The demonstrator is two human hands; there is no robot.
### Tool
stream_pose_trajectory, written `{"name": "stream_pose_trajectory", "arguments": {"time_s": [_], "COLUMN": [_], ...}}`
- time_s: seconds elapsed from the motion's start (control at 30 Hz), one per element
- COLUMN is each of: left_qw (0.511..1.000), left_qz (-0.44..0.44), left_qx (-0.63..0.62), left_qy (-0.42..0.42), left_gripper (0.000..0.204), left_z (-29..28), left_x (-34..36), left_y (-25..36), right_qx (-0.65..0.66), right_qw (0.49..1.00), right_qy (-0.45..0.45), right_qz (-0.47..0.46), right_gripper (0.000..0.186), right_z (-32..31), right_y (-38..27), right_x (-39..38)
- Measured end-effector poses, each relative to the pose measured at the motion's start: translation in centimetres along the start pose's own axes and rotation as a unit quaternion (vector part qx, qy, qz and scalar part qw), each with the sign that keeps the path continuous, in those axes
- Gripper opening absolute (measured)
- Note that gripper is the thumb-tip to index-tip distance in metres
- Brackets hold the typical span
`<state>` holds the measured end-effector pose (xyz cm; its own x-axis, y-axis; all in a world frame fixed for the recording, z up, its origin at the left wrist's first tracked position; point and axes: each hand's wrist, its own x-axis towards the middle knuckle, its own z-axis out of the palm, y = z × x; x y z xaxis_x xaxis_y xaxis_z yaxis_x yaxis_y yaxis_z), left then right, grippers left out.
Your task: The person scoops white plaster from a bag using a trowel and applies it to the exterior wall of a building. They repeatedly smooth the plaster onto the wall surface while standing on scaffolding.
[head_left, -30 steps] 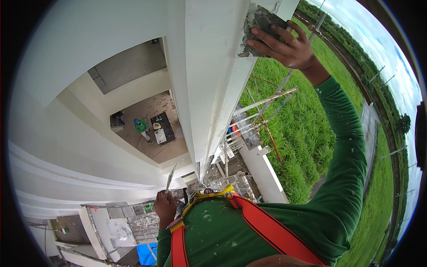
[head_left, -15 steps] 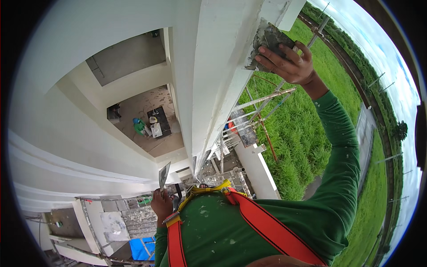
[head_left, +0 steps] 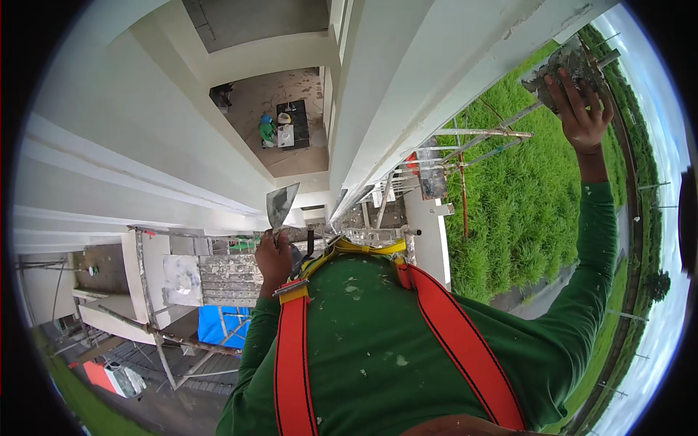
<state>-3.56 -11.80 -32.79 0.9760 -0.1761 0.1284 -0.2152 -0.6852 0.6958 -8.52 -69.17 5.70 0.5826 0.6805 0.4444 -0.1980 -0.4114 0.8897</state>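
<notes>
My left hand (head_left: pixel 273 260) is closed round the handle of a putty knife (head_left: pixel 282 205), its wide blade pointing up and bearing grey smears. At the upper right, my right arm is stretched far out. My right hand (head_left: pixel 584 122) grips a dark flat plate (head_left: pixel 569 62) crusted with grey putty, its fingers lying across the face; the thumb's grip behind it is hidden. Beside the plate is the outer end of a long white wall edge (head_left: pixel 465 80); whether they touch I cannot tell.
I wear a red and yellow harness (head_left: pixel 465 341). Scaffold tubes (head_left: pixel 483 133) stand beside the wall, high above grass (head_left: pixel 509 211). Through an opening, a person in green (head_left: pixel 267 131) crouches far below by a black mat (head_left: pixel 299 116). A blue tarp (head_left: pixel 218 326) lies lower left.
My right hand has moved outward to the right with the plate, away from where it lay against the wall edge. My view has shifted; the left hand still holds the putty knife.
</notes>
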Motion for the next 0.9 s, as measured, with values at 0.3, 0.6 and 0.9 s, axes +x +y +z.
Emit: {"name": "stream_pose_trajectory", "arguments": {"time_s": [0.3, 0.6, 0.9], "left_qw": [0.993, 0.993, 0.996], "left_qz": [-0.055, -0.013, -0.024], "left_qx": [-0.091, -0.099, -0.068], "left_qy": [0.055, 0.060, 0.057], "left_gripper": [0.026, 0.028, 0.028], "left_z": [2.4, 2.2, 2.4], "left_x": [1.4, 4.4, 3.0], "left_y": [1.4, 2.2, -2.1], "right_qx": [-0.083, 0.023, 0.061], "right_qw": [0.956, 0.922, 0.939], "right_qy": [0.135, 0.236, 0.155], "right_qz": [0.245, 0.307, 0.300], "right_gripper": [0.064, 0.041, 0.057], "right_z": [-4.4, -2.3, 0.3], "right_y": [14.5, 20.7, 9.9], "right_x": [13.9, 23.3, 18.3]}}
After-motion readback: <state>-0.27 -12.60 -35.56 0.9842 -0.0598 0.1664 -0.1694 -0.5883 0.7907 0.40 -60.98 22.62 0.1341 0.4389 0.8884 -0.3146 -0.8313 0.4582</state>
